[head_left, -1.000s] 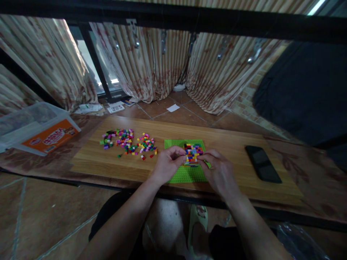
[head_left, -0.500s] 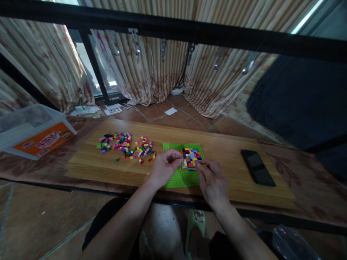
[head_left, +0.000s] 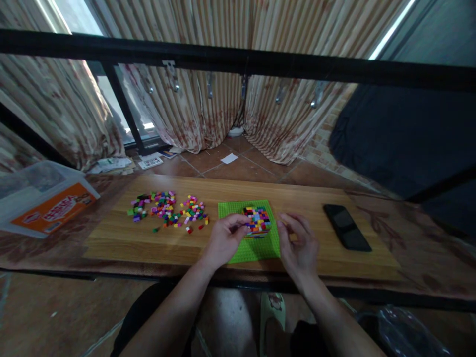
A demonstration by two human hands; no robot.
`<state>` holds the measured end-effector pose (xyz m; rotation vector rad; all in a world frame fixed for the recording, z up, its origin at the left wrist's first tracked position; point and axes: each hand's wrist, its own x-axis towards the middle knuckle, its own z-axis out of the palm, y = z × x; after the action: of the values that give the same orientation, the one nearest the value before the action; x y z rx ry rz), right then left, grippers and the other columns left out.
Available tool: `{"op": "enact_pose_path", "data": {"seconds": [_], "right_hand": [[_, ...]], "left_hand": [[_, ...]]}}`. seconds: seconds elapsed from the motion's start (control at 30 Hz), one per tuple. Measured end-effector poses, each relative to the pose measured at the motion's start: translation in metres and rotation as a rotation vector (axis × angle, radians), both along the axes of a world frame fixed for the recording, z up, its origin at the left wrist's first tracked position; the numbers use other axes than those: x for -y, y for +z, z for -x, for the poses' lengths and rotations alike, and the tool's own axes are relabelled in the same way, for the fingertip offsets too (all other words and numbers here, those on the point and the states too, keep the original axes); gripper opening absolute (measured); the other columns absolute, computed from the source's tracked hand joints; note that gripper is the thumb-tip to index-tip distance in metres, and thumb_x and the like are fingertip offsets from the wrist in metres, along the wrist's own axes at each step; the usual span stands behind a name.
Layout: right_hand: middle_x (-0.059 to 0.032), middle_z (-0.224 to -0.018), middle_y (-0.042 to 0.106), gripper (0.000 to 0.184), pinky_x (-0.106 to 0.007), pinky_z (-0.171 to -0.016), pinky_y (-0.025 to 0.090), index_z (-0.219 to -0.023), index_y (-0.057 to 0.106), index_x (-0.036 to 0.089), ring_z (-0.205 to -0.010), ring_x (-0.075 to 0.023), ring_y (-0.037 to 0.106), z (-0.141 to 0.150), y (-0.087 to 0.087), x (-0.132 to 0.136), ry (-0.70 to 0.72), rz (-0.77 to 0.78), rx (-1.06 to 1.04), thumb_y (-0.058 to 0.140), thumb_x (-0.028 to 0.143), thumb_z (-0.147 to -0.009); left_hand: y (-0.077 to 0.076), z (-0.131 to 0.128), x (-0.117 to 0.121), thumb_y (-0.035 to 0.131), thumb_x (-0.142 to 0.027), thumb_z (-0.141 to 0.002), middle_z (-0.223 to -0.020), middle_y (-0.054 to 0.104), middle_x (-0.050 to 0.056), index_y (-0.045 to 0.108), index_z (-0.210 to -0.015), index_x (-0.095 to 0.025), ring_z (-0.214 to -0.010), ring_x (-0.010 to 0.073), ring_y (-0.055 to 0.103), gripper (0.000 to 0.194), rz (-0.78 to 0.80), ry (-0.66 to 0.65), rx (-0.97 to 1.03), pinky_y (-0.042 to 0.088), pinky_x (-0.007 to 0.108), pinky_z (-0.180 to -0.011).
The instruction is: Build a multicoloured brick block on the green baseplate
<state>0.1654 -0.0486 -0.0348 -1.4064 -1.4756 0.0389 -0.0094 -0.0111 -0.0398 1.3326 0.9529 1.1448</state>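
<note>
A square block built of many-coloured toy bricks [head_left: 259,224] stands on a green studded baseplate [head_left: 253,251] in the middle of the board. At the block's left side, my left hand [head_left: 223,240] has its thumb and forefinger pinched together. Whether a small brick is between those fingertips is too small to see. My right hand [head_left: 300,243] is just beyond the baseplate's right edge, apart from the block. Its fingers are loosely bent, with a slight gap between thumb and forefinger and nothing visible between them.
Loose small bricks [head_left: 163,208] lie in heaps on the wooden board [head_left: 122,245], to the left. A black phone [head_left: 346,227] rests at the right. Farther left stands a clear plastic tub [head_left: 48,193] with an orange label. A dark metal bar [head_left: 230,57] crosses beyond the board.
My right hand has come off the block's right side and moved right, past the baseplate's edge. The left hand stays by the block's left side. The whole view has shifted slightly.
</note>
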Motion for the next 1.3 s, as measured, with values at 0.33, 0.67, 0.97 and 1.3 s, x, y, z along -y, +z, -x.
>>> {"op": "enact_pose_path", "data": {"seconds": [0.33, 0.67, 0.97, 1.3], "right_hand": [[-0.0052, -0.107, 0.066, 0.02, -0.034, -0.089, 0.052, -0.105, 0.07, 0.026, -0.101, -0.0177, 0.064, 0.007, 0.017, -0.002, 0.411, 0.194, -0.087, 0.056, 0.027, -0.091], [-0.0036, -0.098, 0.067, 0.015, -0.032, -0.084, 0.053, -0.097, 0.07, 0.025, -0.094, -0.0167, 0.065, 0.011, 0.014, -0.004, 0.434, 0.19, -0.056, 0.057, 0.029, -0.091], [-0.0058, -0.096, 0.067, 0.015, -0.037, -0.082, 0.053, -0.094, 0.072, 0.024, -0.09, -0.0202, 0.065, 0.001, 0.011, -0.01, 0.266, 0.174, 0.08, 0.057, 0.027, -0.09], [-0.0089, -0.101, 0.066, 0.02, -0.045, -0.088, 0.051, -0.096, 0.074, 0.023, -0.096, -0.0244, 0.06, 0.005, 0.001, -0.015, 0.19, 0.173, 0.268, 0.055, 0.026, -0.089]], "left_hand": [[0.009, -0.007, 0.003, 0.071, -0.023, -0.075, -0.08, 0.069, 0.001, 0.062, -0.103, -0.016, -0.066, 0.0108, 0.063, 0.03, 0.107, -0.104, 0.188, 0.053, 0.026, -0.069], [0.012, -0.008, 0.004, 0.072, -0.03, -0.077, -0.076, 0.069, 0.002, 0.06, -0.107, -0.014, -0.061, 0.0103, 0.063, 0.036, 0.15, -0.159, 0.207, 0.048, 0.022, -0.06], [0.006, -0.001, -0.002, 0.061, -0.024, -0.08, -0.074, 0.066, 0.0, 0.065, -0.092, -0.015, -0.057, 0.0089, 0.057, 0.016, 0.079, 0.078, 0.014, 0.045, 0.021, -0.055], [0.006, -0.002, 0.013, 0.051, -0.029, -0.089, -0.068, 0.066, 0.0, 0.069, -0.111, -0.02, -0.056, 0.0121, 0.053, 0.03, -0.21, -0.055, -0.495, 0.042, 0.024, -0.058]]}}
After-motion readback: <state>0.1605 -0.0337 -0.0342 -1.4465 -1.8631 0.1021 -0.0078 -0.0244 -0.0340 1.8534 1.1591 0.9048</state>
